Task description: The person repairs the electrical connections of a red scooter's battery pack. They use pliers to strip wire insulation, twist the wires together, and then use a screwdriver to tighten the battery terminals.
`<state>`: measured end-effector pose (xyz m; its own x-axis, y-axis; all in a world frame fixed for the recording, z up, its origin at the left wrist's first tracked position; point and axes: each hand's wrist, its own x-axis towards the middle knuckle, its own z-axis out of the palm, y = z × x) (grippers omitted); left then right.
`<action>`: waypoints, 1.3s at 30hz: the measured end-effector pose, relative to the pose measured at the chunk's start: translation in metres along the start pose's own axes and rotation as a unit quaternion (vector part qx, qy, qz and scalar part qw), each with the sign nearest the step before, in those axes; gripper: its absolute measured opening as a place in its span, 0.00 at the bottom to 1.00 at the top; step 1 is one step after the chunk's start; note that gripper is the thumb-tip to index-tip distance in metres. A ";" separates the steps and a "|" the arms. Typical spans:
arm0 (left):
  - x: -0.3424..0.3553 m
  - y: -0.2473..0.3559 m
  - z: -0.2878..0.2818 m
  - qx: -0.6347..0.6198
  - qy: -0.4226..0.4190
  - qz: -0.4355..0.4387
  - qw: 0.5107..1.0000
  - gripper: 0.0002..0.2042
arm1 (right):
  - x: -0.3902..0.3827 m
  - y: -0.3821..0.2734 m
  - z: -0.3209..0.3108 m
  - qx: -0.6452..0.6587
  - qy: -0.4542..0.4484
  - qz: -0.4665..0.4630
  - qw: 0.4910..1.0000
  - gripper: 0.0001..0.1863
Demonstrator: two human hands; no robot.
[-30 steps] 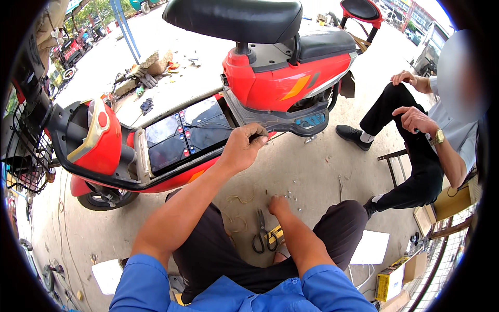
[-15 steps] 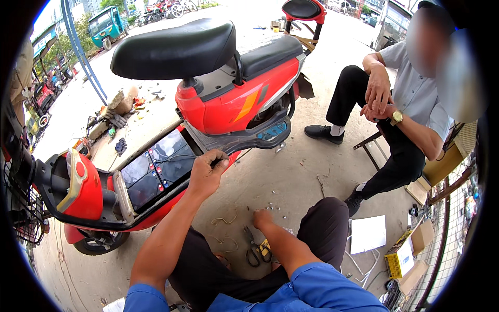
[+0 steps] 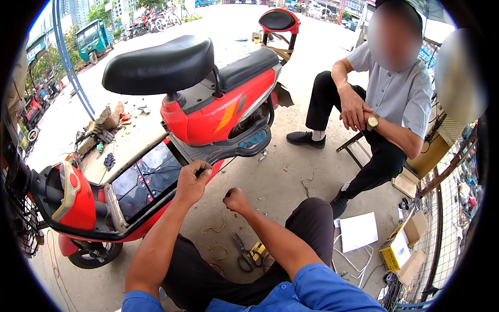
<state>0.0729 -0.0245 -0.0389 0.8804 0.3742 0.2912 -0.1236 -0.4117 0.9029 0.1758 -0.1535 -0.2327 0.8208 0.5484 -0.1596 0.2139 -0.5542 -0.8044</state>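
Note:
In front of me stands a red electric scooter [image 3: 188, 122] with its floor compartment uncovered. Dark batteries [image 3: 148, 174] with red and blue terminals fill that compartment. My left hand [image 3: 193, 181] is closed in a pinch beside the compartment's edge, on a thin black wire [image 3: 169, 165] that runs over the batteries. Held over the ground to its right, my right hand [image 3: 237, 201] has its fingers closed; whatever is between them is too small to make out. Black-handled scissors [image 3: 243, 256] lie between my feet, next to a small yellow box [image 3: 257, 250].
A seated person [image 3: 382, 104] in a grey shirt is at the right, hands crossed. A white sheet [image 3: 358, 231], an opened yellow carton [image 3: 400, 249] and white cords [image 3: 358, 268] lie nearby. Yellowish string [image 3: 213, 229] is on the ground. Gloves and rubble [image 3: 106, 122] lie beyond the scooter.
My right hand has lifted from the small parts on the ground and moved up and left, nearer the left hand. The left hand keeps its pinch on the wire. The whole view has shifted slightly.

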 end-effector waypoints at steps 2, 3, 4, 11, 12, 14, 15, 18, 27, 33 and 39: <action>0.000 -0.001 0.001 -0.005 -0.004 0.004 1.000 0.02 | 0.007 -0.032 -0.035 0.084 0.004 -0.003 0.996 0.10; -0.002 -0.003 -0.004 0.000 0.002 0.004 1.000 0.02 | 0.000 -0.061 -0.056 0.131 -0.010 0.011 0.991 0.08; -0.002 -0.004 -0.004 0.001 0.001 0.007 1.000 0.02 | -0.007 -0.082 -0.079 0.164 0.004 0.021 0.986 0.08; -0.004 0.001 -0.003 0.010 -0.003 0.018 1.000 0.02 | -0.041 -0.128 -0.156 0.321 -0.046 -0.042 0.945 0.06; -0.005 0.002 -0.003 0.012 -0.002 0.018 1.000 0.02 | -0.048 -0.130 -0.158 0.336 -0.049 -0.048 0.940 0.07; -0.005 0.002 -0.001 0.014 -0.005 0.018 1.000 0.02 | -0.057 -0.126 -0.156 0.358 -0.044 -0.049 0.931 0.07; -0.005 0.003 0.000 0.014 -0.007 0.019 1.000 0.02 | -0.060 -0.123 -0.152 0.366 -0.037 -0.043 0.929 0.08; -0.006 0.001 0.001 0.021 -0.012 0.013 1.000 0.03 | -0.057 -0.119 -0.141 0.386 -0.039 -0.060 0.920 0.08; -0.006 0.002 -0.001 0.039 -0.034 0.001 0.999 0.04 | -0.059 -0.124 -0.141 0.405 -0.061 -0.079 0.909 0.07; -0.005 0.003 0.003 0.057 -0.034 -0.006 0.998 0.05 | -0.064 -0.125 -0.140 0.403 -0.062 -0.052 0.911 0.08; -0.006 0.006 0.003 0.064 -0.026 0.013 0.998 0.06 | -0.061 -0.125 -0.134 0.399 -0.063 -0.036 0.914 0.10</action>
<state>0.0680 -0.0322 -0.0363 0.9005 0.3202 0.2943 -0.0903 -0.5242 0.8468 0.1700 -0.2010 -0.0458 0.7421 0.6606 -0.1130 -0.2294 0.0919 -0.9690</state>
